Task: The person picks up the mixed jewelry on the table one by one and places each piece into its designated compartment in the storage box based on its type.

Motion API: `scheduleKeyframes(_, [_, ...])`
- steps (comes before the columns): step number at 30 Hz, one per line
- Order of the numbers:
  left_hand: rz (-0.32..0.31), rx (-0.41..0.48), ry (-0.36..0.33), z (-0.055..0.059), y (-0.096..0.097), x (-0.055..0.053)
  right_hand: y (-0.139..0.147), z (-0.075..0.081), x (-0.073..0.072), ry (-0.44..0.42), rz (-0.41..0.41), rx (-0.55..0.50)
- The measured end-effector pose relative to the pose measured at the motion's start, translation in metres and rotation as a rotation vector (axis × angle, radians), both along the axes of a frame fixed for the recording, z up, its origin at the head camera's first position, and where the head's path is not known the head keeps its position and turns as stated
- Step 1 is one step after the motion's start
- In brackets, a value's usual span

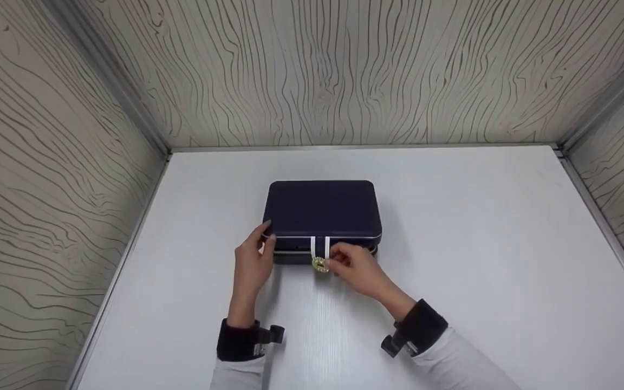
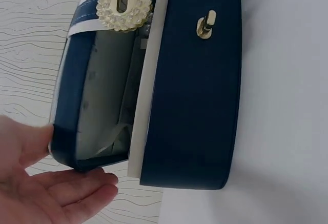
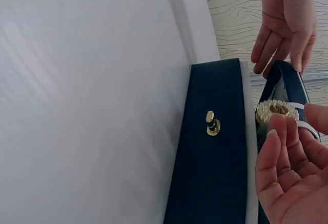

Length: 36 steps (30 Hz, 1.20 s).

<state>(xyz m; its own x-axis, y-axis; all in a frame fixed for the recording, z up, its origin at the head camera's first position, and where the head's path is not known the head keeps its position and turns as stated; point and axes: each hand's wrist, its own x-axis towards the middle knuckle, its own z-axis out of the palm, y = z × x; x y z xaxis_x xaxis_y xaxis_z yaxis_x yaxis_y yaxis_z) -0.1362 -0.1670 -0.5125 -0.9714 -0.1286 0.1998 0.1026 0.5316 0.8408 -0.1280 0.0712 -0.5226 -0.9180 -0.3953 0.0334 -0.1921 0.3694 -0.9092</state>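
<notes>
A navy box-shaped handbag sits on the white table, its lid raised a little at the front. My left hand grips the lid's front left corner, thumb on one side and fingers on the other. With thumb and fingers, my right hand pinches the jewelled gold clasp plate at the end of the white-edged strap. On the bag's front face stands a gold turn lock, apart from the plate. Through the gap, the left wrist view shows a grey lining.
The white table extends around the bag. Wood-grain patterned panels rise behind it and at both sides, with metal framing at the corners. Dark wrist bands with small cameras are on both forearms.
</notes>
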Motion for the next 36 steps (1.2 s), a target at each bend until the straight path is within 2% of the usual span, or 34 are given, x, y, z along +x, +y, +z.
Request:
scheduleKeyframes(4, [0.022,0.008,-0.086,-0.006,0.002,0.001,0.000,-0.008,0.001,0.029,0.018,0.060])
scheduleKeyframes(7, [0.046,-0.018,-0.142,-0.008,0.004,0.000,-0.001,-0.014,0.000,0.043,0.026,0.095])
scheduleKeyframes(11, [0.050,-0.057,-0.189,-0.008,0.005,-0.002,-0.001,-0.020,-0.001,0.061,0.015,0.139])
scheduleKeyframes(18, [0.059,-0.042,-0.261,-0.009,0.003,-0.006,-0.005,-0.024,-0.002,0.122,-0.013,0.243])
scheduleKeyframes(24, [0.056,-0.053,-0.296,-0.008,0.000,-0.009,-0.008,-0.025,-0.002,0.192,-0.042,0.342])
scheduleKeyframes(29, [0.051,-0.060,-0.299,-0.008,-0.002,-0.009,-0.009,-0.026,-0.003,0.298,-0.055,0.420])
scheduleKeyframes(36, [0.047,-0.061,-0.281,-0.009,-0.003,-0.008,-0.009,-0.029,-0.006,0.406,-0.065,0.444])
